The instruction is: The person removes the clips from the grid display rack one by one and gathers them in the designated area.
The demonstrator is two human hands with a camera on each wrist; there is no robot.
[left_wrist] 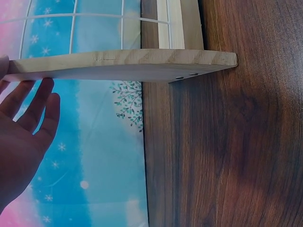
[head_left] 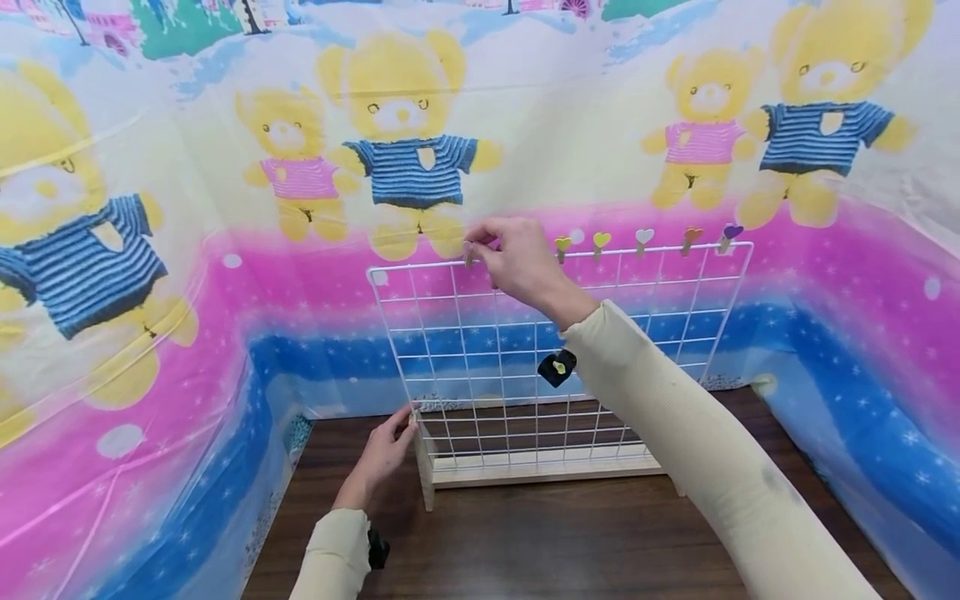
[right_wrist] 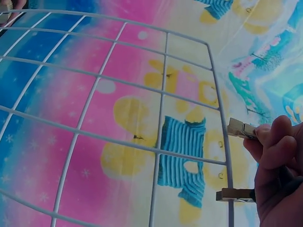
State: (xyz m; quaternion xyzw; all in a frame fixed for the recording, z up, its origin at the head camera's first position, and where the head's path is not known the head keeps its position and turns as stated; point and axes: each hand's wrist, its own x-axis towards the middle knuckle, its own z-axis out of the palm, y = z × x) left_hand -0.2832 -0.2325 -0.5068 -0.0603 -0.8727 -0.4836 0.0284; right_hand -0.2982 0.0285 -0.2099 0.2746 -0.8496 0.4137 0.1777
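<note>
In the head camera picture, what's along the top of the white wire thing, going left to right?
Right hand pinching a clip at the top wire of the grid → yellow heart clip → second yellow heart clip → white heart clip → orange heart clip → purple heart clip.

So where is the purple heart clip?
In the head view, the purple heart clip sits on the top edge of the white wire grid, at its far right corner, just right of the orange heart clip.
</note>
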